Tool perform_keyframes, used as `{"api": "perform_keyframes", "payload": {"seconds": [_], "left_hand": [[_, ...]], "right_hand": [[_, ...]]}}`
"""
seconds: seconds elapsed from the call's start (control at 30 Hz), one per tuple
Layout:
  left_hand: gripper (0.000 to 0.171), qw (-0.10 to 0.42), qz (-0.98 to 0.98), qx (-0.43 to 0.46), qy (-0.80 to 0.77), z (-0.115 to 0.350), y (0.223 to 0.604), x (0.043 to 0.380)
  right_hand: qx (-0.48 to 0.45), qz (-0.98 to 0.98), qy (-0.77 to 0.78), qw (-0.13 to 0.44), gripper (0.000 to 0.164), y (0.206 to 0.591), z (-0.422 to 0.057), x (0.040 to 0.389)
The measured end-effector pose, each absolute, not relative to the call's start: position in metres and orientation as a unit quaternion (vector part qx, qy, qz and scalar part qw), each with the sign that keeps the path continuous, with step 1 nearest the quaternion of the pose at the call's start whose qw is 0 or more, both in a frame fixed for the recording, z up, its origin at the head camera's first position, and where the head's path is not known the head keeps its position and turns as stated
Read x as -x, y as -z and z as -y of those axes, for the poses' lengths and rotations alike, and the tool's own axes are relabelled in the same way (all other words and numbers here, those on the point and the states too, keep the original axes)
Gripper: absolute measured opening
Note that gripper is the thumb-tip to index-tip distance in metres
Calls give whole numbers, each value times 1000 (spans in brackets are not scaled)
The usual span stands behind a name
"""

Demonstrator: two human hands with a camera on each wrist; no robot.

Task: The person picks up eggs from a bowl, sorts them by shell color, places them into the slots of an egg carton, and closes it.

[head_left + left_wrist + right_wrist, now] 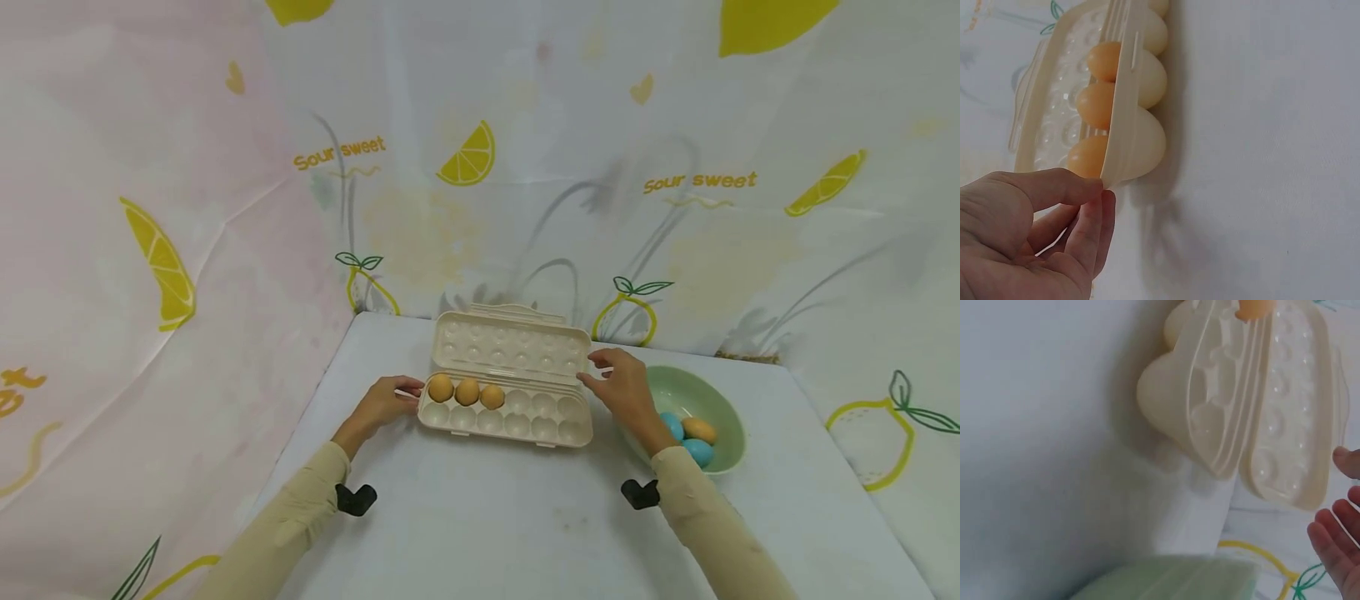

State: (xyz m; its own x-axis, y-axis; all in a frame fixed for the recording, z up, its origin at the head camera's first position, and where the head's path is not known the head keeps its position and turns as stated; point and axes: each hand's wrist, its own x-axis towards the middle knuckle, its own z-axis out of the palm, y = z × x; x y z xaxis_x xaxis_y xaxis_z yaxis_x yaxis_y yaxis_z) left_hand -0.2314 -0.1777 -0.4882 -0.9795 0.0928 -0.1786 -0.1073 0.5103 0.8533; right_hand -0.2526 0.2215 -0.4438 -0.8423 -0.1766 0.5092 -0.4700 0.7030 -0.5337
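A cream plastic egg carton (480,423) lies unfolded on the table, its lid (512,343) tipped back toward the wall. Three brown eggs (467,392) fill the left end of the back row; the other cups hold nothing. With thumb and fingers, my left hand (386,403) pinches the carton's left rim, as the left wrist view shows close up. My right hand (626,392) is at the lid's right edge, thumb and fingers parted with nothing between them. In the right wrist view its fingertips (1319,534) point toward the lid corner.
To the right, partly behind my right forearm, stands a pale green bowl (731,408) holding two blue eggs (698,452) and a brown egg (700,430). White table (480,517) stretches in front of the carton. A lemon-print cloth (525,233) hangs behind.
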Motion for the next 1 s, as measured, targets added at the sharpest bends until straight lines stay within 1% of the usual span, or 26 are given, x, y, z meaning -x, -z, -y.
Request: {"api": "perform_keyframes", "payload": {"seconds": [0.13,0.2,0.33,0.4,0.47,0.63,0.7,0.9,1.0], "left_hand": [[38,105,-860,-1,-499,179,490,231],[38,102,-856,-14,-506,181,490,231],[38,87,-847,-56,-522,185,489,231],[37,84,-843,-69,-526,186,490,231],[38,89,-843,-64,-526,185,490,232],[38,105,-851,-28,-513,182,493,233],[38,106,-853,-23,-510,180,492,233],[38,100,-855,-25,-509,180,491,233],[38,99,-856,-23,-507,181,491,234]], "right_hand": [[-161,912,-322,198,33,438,-245,244],[-158,914,-313,205,31,437,-257,242],[-156,915,-285,239,30,434,-279,242],[-145,920,-273,240,29,431,-290,241],[-130,930,-266,219,30,426,-301,238],[-89,957,-249,117,35,415,-326,229],[-77,964,-237,92,36,415,-335,228],[-57,975,-205,62,35,420,-350,225],[-43,981,-189,35,37,420,-354,223]]}}
